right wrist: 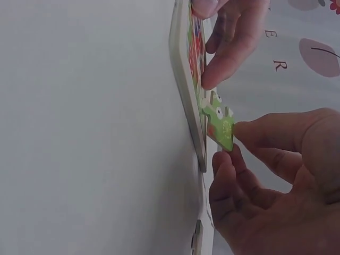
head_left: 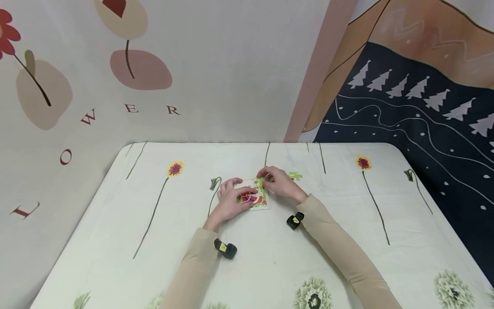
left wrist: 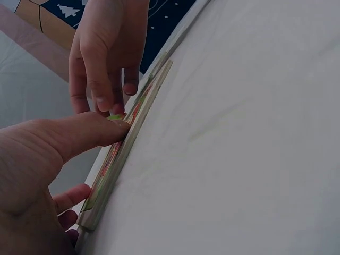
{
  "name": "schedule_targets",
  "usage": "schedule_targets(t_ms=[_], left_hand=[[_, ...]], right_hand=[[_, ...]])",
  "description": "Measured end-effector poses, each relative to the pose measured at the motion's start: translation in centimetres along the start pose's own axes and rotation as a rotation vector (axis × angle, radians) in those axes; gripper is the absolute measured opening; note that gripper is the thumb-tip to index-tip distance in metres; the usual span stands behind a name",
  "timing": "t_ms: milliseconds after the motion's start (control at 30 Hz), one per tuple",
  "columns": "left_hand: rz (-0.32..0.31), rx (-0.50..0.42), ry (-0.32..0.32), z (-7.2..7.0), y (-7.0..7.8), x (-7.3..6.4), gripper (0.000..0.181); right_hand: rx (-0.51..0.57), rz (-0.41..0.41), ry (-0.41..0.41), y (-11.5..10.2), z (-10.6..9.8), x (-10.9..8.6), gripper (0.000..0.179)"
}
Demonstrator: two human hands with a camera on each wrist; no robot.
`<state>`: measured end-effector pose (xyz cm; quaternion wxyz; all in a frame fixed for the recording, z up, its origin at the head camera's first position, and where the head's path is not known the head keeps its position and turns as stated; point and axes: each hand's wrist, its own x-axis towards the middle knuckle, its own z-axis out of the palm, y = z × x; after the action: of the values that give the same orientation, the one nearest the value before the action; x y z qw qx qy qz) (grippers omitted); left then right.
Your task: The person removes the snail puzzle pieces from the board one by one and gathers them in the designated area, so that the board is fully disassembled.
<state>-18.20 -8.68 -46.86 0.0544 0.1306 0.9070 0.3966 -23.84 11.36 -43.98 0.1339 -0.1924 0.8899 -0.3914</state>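
Observation:
A small, flat picture puzzle board (head_left: pixel 262 207) with a pale edge and a red, green and purple picture lies on the table. My left hand (head_left: pixel 231 201) rests over its left side, thumb and a finger pressing on the picture. In the right wrist view, my right hand (right wrist: pixel 276 175) pinches a green puzzle piece (right wrist: pixel 222 125) with printed white eyes between thumb and fingers. This piece is tilted, its lower part at the top of the board's surface. The left hand covers part of the picture.
Another green puzzle piece (head_left: pixel 295 176) lies on the table just right of my right hand. The white tablecloth (head_left: pixel 270 257) has printed flowers and stems. A patterned cloth wall (head_left: pixel 231 86) stands behind the table's far edge.

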Motion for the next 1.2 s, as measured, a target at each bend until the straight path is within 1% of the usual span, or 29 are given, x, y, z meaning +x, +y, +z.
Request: schedule_targets(t_ms=[67,233,400,667,867,967,1200], left_hand=[[-0.001,0.0,0.004,0.0,0.0,0.0,0.035],[-0.021,-0.003,-0.012,-0.1,0.2,0.0,0.036],[-0.023,-0.006,-0.014,-0.2,0.4,0.0,0.037],[-0.024,-0.014,-0.012,-0.1,0.4,0.1,0.036],[-0.023,-0.019,-0.012,0.0,0.2,0.1,0.036],[-0.024,-0.026,-0.012,0.0,0.2,0.1,0.036],[-0.015,-0.034,-0.005,0.0,0.2,-0.1,0.035]], right_hand=[[0.01,-0.001,0.01,0.1,-0.1,-0.1,0.027],[0.05,-0.016,0.033,0.1,-0.2,-0.2,0.024],[0.09,-0.024,0.05,0.2,-0.3,-0.2,0.02],[0.118,-0.035,0.057,0.3,-0.5,-0.6,0.019],[0.123,-0.074,0.083,0.5,-0.8,-1.0,0.017],[0.133,-0.062,0.079,0.7,-1.0,-1.2,0.017],[0.116,-0.034,0.077,0.9,-1.4,-1.6,0.017]])
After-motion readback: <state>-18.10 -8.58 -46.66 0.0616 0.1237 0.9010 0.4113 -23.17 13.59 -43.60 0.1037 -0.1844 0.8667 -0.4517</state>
